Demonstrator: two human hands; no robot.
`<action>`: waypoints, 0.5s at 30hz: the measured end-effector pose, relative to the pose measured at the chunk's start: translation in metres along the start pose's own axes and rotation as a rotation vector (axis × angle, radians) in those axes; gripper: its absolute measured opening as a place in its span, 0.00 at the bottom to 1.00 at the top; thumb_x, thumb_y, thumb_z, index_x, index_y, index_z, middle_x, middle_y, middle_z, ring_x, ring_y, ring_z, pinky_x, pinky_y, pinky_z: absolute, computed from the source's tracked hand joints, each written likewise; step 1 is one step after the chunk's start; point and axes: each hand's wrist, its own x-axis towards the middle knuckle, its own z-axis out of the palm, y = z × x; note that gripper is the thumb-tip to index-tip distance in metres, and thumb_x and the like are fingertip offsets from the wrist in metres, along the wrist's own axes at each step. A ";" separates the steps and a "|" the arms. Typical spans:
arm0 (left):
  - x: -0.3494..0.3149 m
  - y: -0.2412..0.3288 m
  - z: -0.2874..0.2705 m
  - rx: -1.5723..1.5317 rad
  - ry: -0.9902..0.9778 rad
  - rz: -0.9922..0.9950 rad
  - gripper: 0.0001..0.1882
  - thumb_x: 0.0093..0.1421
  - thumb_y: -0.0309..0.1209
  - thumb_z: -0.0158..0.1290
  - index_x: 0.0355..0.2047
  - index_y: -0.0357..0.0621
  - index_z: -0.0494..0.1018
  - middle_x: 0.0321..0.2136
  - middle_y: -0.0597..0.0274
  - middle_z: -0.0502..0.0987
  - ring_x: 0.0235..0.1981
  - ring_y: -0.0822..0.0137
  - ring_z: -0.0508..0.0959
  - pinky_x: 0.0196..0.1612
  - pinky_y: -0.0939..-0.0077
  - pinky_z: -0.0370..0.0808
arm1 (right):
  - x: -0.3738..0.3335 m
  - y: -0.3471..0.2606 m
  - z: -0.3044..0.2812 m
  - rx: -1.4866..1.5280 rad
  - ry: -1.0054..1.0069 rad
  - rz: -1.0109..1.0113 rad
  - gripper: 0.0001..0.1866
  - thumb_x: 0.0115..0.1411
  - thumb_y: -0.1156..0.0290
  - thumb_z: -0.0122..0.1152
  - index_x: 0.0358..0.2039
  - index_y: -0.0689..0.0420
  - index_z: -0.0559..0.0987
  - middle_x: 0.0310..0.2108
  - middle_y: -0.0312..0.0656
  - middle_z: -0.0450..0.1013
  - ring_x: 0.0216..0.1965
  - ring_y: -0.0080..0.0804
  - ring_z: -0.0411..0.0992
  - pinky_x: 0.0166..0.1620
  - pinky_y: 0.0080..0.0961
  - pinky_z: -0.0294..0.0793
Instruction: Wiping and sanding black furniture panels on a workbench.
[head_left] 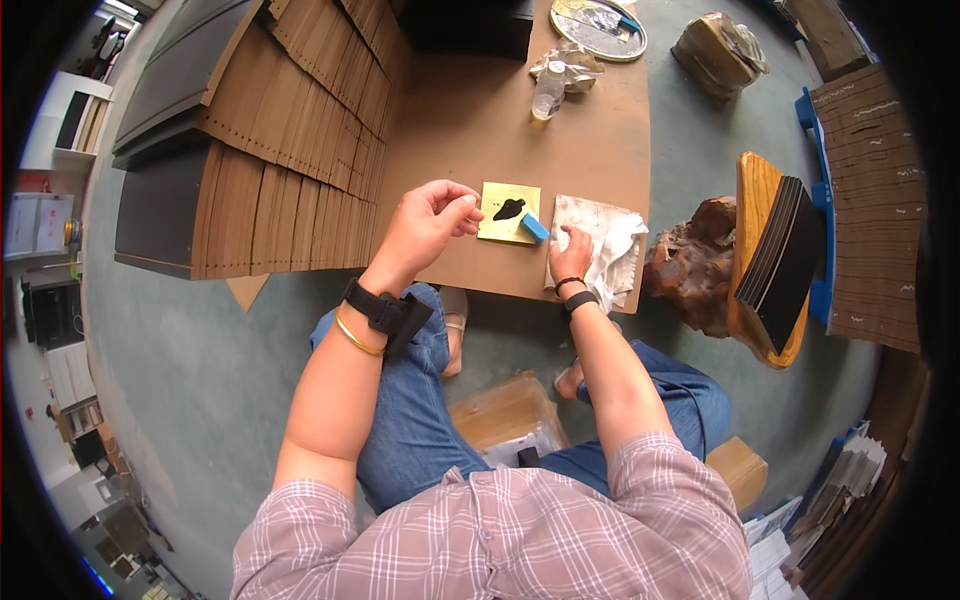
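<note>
My left hand (436,226) is raised at the left side of a yellow square sheet (492,225), thumb and fingertips pinched together. Whatever may be between them is too small to make out. On the sheet is a glossy black blot (509,209), and a small blue block (535,229) lies across its lower right corner. My right hand (571,258) rests over a stained pale pad (580,212), fingers bent and apart, touching it beside a crumpled white cloth (615,247).
Stacked brown boards with dark faces (290,140) rise on the left of the brown tabletop (450,130). Farther back stand a clear bottle (548,92), crumpled plastic (580,70) and a round tray (585,50). Right of the table, black panels (785,260) lie on a wooden stool (752,220).
</note>
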 end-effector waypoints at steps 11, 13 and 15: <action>-0.031 0.005 -0.003 -0.025 0.023 0.077 0.10 0.62 0.32 0.50 0.38 0.37 0.73 0.30 0.61 0.78 0.30 0.74 0.77 0.37 0.82 0.74 | 0.005 0.077 -0.056 0.052 0.086 0.381 0.34 0.47 0.70 0.62 0.57 0.45 0.63 0.47 0.51 0.72 0.50 0.49 0.70 0.54 0.44 0.65; -0.049 0.012 -0.011 -0.050 0.065 0.111 0.10 0.62 0.31 0.50 0.38 0.37 0.73 0.30 0.60 0.78 0.31 0.74 0.77 0.38 0.82 0.74 | 0.007 0.079 -0.048 0.130 0.149 0.334 0.32 0.46 0.72 0.59 0.55 0.50 0.65 0.46 0.52 0.72 0.49 0.49 0.70 0.53 0.39 0.66; -0.080 0.031 -0.019 -0.104 0.091 0.165 0.10 0.62 0.31 0.50 0.39 0.36 0.72 0.31 0.59 0.78 0.31 0.74 0.77 0.38 0.81 0.75 | 0.012 0.074 -0.050 0.315 0.239 0.220 0.30 0.45 0.73 0.59 0.52 0.57 0.68 0.44 0.52 0.73 0.47 0.47 0.72 0.51 0.35 0.68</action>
